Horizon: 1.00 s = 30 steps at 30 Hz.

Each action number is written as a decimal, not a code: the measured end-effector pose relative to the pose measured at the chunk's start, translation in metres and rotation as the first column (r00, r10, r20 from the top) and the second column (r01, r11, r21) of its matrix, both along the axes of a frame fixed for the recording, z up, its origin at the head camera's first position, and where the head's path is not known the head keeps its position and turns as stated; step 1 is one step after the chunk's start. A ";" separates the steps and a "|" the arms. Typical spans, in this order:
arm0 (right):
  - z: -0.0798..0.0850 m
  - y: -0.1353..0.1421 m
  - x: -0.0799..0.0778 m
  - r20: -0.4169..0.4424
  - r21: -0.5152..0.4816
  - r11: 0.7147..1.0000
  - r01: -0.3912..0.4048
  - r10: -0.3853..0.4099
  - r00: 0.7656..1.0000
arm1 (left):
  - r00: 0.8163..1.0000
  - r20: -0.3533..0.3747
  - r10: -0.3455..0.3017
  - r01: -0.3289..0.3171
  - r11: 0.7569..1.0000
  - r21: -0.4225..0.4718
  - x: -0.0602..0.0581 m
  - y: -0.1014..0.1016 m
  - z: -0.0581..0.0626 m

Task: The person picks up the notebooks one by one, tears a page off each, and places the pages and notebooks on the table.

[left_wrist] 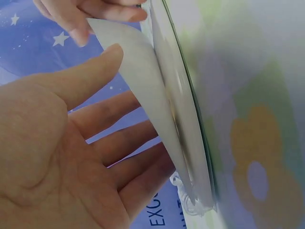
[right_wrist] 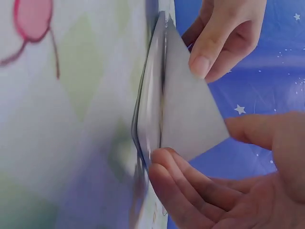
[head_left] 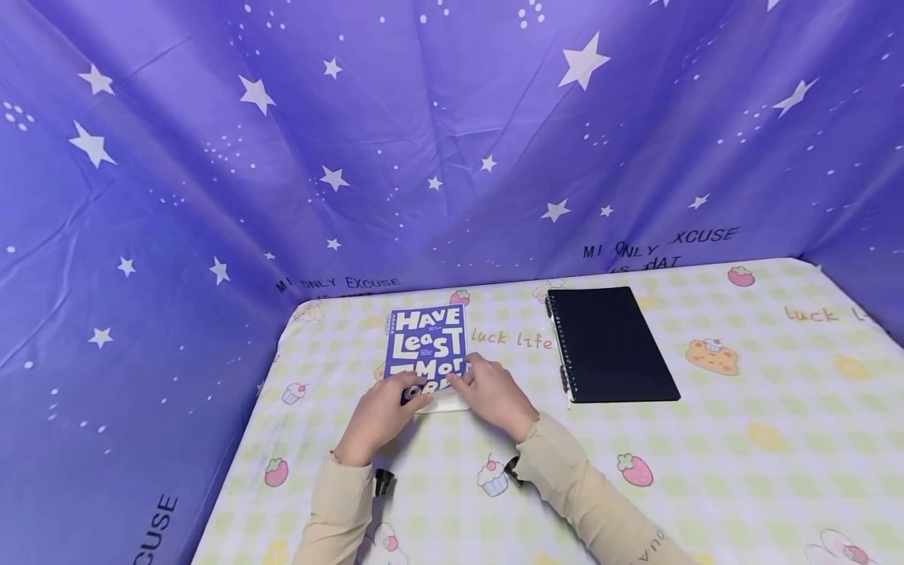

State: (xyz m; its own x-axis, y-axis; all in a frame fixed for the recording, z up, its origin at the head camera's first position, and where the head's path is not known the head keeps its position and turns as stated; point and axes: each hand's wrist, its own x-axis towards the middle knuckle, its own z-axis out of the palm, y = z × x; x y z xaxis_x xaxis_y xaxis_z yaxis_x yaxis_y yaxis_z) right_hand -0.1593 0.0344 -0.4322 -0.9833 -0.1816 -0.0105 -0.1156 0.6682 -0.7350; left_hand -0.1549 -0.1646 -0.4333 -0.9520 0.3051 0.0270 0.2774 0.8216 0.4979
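A small spiral notebook [head_left: 427, 337] with a blue cover and big white lettering lies at the left of the table. The lower end of its cover [right_wrist: 190, 100] is lifted off the white pages [right_wrist: 150, 105]. My left hand [head_left: 381, 412] holds the lifted cover at the lower left, thumb on its pale underside and fingers behind it. At the lower right corner, my right hand [head_left: 494, 392] has its thumb on the cover's outer face, with fingertips by the page edges. A black spiral notebook [head_left: 614, 345] lies apart, to the right of my right hand.
A checked tablecloth [head_left: 706, 471] with cupcake and strawberry prints covers the table. Purple star-patterned curtains [head_left: 438, 141] hang behind it and at both sides. Black clips [head_left: 384, 482] show at the cuffs of the beige sleeves [head_left: 586, 486].
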 end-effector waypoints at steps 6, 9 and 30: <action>-0.001 -0.003 -0.001 0.037 -0.145 0.989 0.011 -0.006 0.999 | 1.000 -0.029 -0.008 0.008 1.000 0.000 0.002 -0.001 -0.001; 0.000 -0.002 -0.002 0.072 -0.227 0.973 0.031 -0.015 0.997 | 0.999 -0.039 -0.011 0.011 1.000 0.006 0.002 0.000 -0.001; 0.000 -0.002 -0.002 0.162 -0.519 0.854 0.043 0.048 0.986 | 1.000 0.023 -0.004 0.003 0.999 0.041 0.001 -0.003 0.010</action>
State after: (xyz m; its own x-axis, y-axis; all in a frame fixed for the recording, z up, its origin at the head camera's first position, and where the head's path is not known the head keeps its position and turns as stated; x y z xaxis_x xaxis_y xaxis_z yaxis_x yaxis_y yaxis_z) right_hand -0.1615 0.0327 -0.4321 -0.9754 -0.2080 -0.0736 0.0350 0.1836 -0.9824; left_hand -0.1538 -0.1675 -0.4232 -0.9514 0.3074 0.0177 0.2683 0.7993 0.5377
